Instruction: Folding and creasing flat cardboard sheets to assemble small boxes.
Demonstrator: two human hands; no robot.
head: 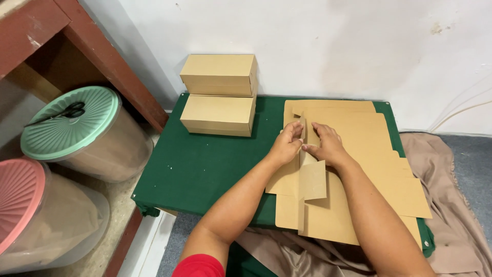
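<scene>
**Both hands pinch a cardboard fold**

Nearest, a flat cardboard blank (pixel 353 169) lies on the green table (pixel 205 164), one flap (pixel 312 179) raised. Just beyond, the left hand (pixel 286 144) and right hand (pixel 324 143) meet — fingers closed narrowly on an upright fold. Farther back — two finished boxes (pixel 219 95), stacked against the wall.

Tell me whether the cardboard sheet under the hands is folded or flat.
Partly folded: the cardboard sheet lies flat, but one flap stands raised.
</scene>
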